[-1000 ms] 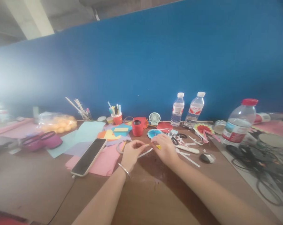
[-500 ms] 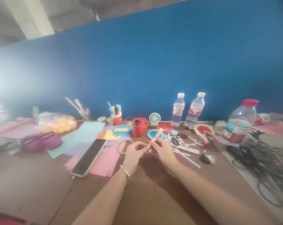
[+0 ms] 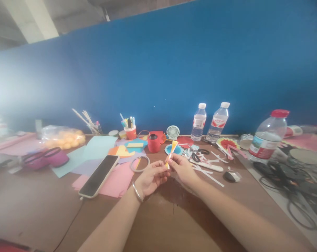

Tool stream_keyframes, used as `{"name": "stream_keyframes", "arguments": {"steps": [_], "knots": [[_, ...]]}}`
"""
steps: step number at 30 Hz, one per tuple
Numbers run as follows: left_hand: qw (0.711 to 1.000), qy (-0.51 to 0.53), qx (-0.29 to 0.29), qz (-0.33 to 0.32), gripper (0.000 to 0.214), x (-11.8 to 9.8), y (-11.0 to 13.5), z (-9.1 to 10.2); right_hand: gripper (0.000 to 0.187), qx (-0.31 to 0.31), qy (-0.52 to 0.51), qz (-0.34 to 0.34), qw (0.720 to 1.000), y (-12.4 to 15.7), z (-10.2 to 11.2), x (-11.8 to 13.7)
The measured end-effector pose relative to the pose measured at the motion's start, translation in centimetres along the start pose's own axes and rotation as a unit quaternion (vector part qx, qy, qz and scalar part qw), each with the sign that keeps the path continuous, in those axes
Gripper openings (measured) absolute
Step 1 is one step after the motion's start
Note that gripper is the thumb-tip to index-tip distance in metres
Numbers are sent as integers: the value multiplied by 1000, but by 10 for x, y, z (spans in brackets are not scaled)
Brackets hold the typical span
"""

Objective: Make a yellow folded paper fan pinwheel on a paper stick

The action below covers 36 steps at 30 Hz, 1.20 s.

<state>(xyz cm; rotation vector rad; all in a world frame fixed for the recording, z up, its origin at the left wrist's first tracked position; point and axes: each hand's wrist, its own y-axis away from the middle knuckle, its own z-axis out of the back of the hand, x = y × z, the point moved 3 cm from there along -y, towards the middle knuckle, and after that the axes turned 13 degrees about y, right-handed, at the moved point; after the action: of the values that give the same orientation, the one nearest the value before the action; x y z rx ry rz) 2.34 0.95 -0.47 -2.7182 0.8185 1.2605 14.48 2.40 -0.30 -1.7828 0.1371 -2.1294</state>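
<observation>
Yellow paper strip [image 3: 174, 144], flared at its top end, leans slightly above the tabletop [image 3: 154, 220], pinched between the thumb and fingers of the right hand [image 3: 184, 170]. Loosely curled, the left hand [image 3: 149, 178] has its fingertips at the strip's lower end (whether they grip it, I cannot tell). Beyond the strip lies a blue paper rosette [image 3: 178, 149]; near the left hand, a grey ring [image 3: 131, 165] partly overlaps pink paper [image 3: 116, 182].

Leftward, the phone [image 3: 99, 176] (slantwise) bars the left hand [image 3: 152, 177]; nearer tabletop [image 3: 154, 224] allows passage.
</observation>
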Motion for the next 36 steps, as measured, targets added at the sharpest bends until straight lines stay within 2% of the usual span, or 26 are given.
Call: {"name": "stream_keyframes", "arguments": {"steps": [2,4,6,7,10,12,18,22,26,32,36], "knots": [[1000,3,-10,-25,13,-1,-1,1,15,-20,31,4,999,1,2,1],[997,21,-34,-70,16,-3,-3,3,16,-83,79,7,993,3,6,2],[991,42,-56,-117,20,-5,-5,6,18,-137,138,31,980,7,10,7],[988,48,-60,-136,22,-6,-5,6,15,-145,170,56,973,8,10,10],[985,34,-48,-165,23,-7,-7,5,12,-127,248,139,950,14,7,19],[984,22,-43,-170,21,-6,-6,4,13,-129,272,165,939,16,5,22],[981,0,-82,-176,24,-6,-5,2,14,-127,295,156,934,16,4,20],[977,-57,-82,-190,23,-6,-6,4,15,-127,302,157,932,15,3,19],[961,-148,-98,-213,27,-7,-6,4,14,-134,317,159,925,14,4,16],[941,-242,-84,-219,27,-8,-2,-2,14,-134,323,169,922,14,5,16],[915,-303,-93,-248,27,-11,-1,-1,13,-142,307,173,925,15,5,18]]}}
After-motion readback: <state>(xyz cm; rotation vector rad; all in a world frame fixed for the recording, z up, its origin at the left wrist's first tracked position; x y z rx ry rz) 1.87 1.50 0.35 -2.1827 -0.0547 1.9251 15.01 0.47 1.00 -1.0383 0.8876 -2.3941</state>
